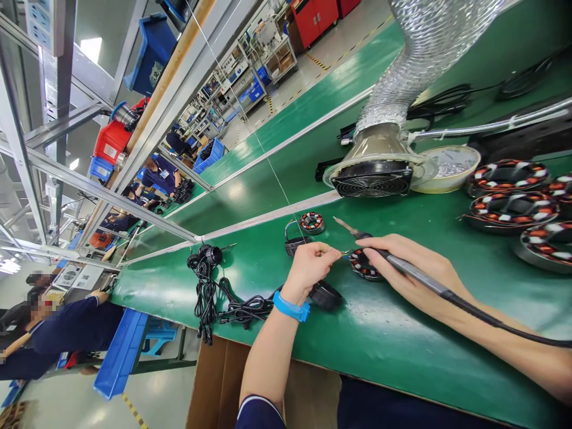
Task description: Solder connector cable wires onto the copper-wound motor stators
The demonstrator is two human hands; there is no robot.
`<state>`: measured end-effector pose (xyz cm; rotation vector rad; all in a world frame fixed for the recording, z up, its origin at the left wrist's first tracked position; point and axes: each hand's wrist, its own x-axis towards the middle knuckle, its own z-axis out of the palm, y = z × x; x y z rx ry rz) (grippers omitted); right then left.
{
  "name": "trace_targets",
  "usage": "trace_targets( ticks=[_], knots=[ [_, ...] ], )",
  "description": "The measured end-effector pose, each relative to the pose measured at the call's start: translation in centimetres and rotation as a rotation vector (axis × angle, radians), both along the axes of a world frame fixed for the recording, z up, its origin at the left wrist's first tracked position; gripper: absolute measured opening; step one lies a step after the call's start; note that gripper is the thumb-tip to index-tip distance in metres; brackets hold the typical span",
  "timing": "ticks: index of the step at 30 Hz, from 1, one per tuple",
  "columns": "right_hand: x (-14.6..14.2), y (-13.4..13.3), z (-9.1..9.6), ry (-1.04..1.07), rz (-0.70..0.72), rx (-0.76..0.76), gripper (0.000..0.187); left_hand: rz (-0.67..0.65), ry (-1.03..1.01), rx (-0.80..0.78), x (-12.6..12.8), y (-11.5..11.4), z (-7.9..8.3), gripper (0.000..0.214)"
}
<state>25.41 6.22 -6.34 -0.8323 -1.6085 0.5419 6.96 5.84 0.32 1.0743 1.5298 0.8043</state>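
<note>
My left hand, a blue band on its wrist, is closed with the fingertips pinched on thin coloured wires. My right hand grips a soldering iron like a pen, its tip pointing up and left, apart from the wires. Partly covered by the right fingers, a wound stator lies on the green bench just below the iron. A thin pale strand runs from above down to my left hand. Black round housings, one behind the left hand and one below it, flank that hand; another small stator lies beyond.
A fan on a silver duct stands behind the iron, beside a round tub. Several stators are grouped at right. Black coiled cables lie at left. Metal rails border the bench; co-workers sit farther off.
</note>
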Motion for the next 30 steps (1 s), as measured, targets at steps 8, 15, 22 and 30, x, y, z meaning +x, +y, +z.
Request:
trace_targets(
  ticks=[8, 15, 22, 30],
  knots=[
    [-1.7, 1.6, -1.4, -0.091, 0.09, 0.046, 0.034, -0.085, 0.077, 0.036, -0.2, -0.1, 0.3, 0.027],
    [-2.2, 2.1, -2.4, -0.163, 0.043, 0.195, 0.04, -0.226, 0.138, 0.012, -1.0, 0.4, 0.7, 0.02],
    [-1.8, 1.3, -1.7, -0.154, -0.023, 0.227, 0.038, -0.304, 0.125, -0.038, -1.4, 0.6, 0.7, 0.028],
    [-2.0, 1.1, -3.4, -0.153, 0.032, 0.2, 0.043, -0.297, 0.044, -0.161, -1.0, 0.9, 0.8, 0.026]
  ],
)
